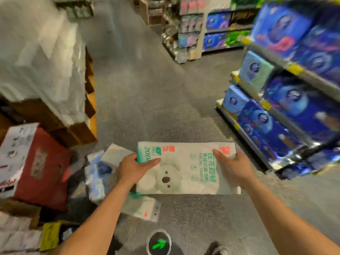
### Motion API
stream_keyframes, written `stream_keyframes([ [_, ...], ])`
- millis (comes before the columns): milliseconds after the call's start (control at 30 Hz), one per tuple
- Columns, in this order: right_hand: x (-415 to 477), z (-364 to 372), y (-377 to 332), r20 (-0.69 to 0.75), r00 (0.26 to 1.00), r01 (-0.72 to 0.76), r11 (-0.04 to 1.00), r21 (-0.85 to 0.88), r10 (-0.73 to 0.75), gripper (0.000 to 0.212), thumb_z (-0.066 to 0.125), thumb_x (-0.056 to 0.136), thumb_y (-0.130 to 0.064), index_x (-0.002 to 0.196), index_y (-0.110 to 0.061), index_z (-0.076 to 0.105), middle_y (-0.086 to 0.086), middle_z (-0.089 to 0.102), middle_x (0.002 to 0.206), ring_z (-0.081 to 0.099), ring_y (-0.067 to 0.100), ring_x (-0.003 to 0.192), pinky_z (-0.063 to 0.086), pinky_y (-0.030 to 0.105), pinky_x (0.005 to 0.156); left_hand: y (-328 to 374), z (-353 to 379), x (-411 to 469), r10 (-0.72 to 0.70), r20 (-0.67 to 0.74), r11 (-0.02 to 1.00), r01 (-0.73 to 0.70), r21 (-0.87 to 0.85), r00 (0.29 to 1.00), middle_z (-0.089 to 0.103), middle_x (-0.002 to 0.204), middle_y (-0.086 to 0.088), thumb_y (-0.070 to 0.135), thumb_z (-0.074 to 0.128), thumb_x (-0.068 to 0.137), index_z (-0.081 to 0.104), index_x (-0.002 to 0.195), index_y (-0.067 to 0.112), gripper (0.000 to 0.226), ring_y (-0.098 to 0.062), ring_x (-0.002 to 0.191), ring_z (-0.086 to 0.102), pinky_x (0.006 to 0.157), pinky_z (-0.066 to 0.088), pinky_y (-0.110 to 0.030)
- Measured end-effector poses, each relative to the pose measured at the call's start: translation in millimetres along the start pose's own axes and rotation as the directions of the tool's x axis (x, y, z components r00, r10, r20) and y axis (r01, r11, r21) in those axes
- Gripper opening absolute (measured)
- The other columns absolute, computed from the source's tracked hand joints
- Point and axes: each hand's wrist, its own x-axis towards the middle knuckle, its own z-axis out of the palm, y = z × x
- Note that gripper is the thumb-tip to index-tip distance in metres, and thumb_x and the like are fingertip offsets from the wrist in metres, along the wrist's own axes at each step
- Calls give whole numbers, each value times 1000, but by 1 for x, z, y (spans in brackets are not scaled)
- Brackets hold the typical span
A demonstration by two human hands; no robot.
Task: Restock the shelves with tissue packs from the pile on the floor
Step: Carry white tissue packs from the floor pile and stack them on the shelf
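A flat white tissue pack (185,168) with green print and a koala picture is held level above the floor. My left hand (134,167) grips its left end, thumb lying on top. My right hand (232,167) grips its right end the same way. Below and to the left, the pile on the floor (103,173) holds several more packs, one small white pack (145,208) lying nearest me. The shelves (283,115) at right are filled with blue tissue packs.
A red and white carton (31,162) sits at left beside a wrapped pallet stack (42,57). More shelving (191,28) stands at the aisle's far end. A grey floor aisle (147,100) runs ahead. My shoes show at the bottom edge.
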Motion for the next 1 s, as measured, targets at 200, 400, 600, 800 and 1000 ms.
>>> stream_keyframes([
  [200, -80, -221, -51, -238, 955, 185, 983, 2, -179, 20, 73, 91, -43, 91, -23, 70, -11, 76, 79, 69, -1, 64, 47, 16, 51, 196, 74, -93, 222, 86, 968, -209, -136, 971, 67, 86, 18, 48, 85, 71, 64, 90, 38, 30, 1, 80, 64, 65, 54, -25],
  [400, -149, -433, -19, -506, 840, 255, 966, 49, -196, 19, 78, 88, -37, 93, -21, 70, -8, 77, 84, 69, 5, 72, 52, 30, 68, 346, 214, -193, 440, 155, 872, -379, -309, 885, 70, 82, 22, 42, 89, 69, 66, 84, 38, 27, 3, 77, 69, 73, 59, -32],
  [600, -212, -620, 21, -731, 664, 297, 953, 62, -159, 26, 81, 85, -40, 101, -22, 70, -5, 78, 99, 74, 14, 94, 58, 40, 89, 476, 358, -287, 622, 289, 763, -481, -432, 728, 74, 89, 17, 37, 89, 71, 70, 89, 32, 27, 1, 82, 71, 81, 60, -39],
  [800, -234, -773, 73, -894, 434, 309, 951, 29, -114, 45, 80, 81, -48, 111, -16, 68, 2, 77, 104, 75, 18, 96, 62, 45, 86, 598, 529, -343, 748, 366, 661, -573, -484, 554, 75, 86, 15, 69, 81, 50, 69, 89, 31, 56, -8, 80, 71, 78, 60, -43],
  [1000, -231, -931, 114, -976, 210, 252, 968, -7, -62, 25, 77, 88, -33, 107, -19, 67, -2, 77, 96, 75, 6, 81, 58, 20, 61, 717, 728, -393, 793, 486, 605, -563, -563, 366, 76, 86, 8, 73, 79, 46, 69, 88, 23, 66, -14, 78, 72, 76, 61, -48],
])
